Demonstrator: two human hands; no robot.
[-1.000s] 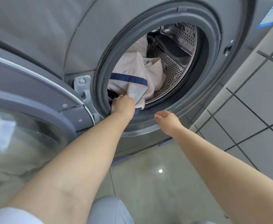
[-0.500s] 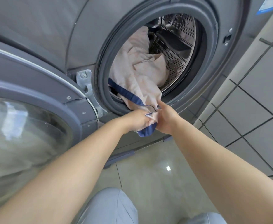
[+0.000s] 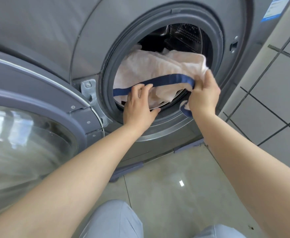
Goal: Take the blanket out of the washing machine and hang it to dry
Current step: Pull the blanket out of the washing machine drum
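The pale pink blanket with a dark blue border band (image 3: 159, 66) lies mostly inside the round opening of the grey front-loading washing machine (image 3: 158, 140), in the centre and upper right of the frame. Only its front fold bulges out over the grey rubber door seal (image 3: 109, 69). The blue band runs almost level across the opening, from the lower left of the hole to the right side, so the long axis of the visible edge goes left to right, between the two hands.

The right hand (image 3: 203, 95) is at the right end of this band. Its fingers are curled and closed around the cloth and the band, and a loop of blue border hangs down just under the wrist. The left hand (image 3: 139, 103) is at the left part of the band, lower in the opening. Its fingers are bent over the band and the cloth under it, but the thumb stands away to the right, so I judge it as a loose hold, not a firm one.

Both hands are equally near the blanket. The bulk of it lies behind them, deeper in the perforated steel drum (image 3: 187, 34), so the coming pull should go toward the person and a little down, over the seal. The open glass door (image 3: 25, 134) stands at the left of the frame.
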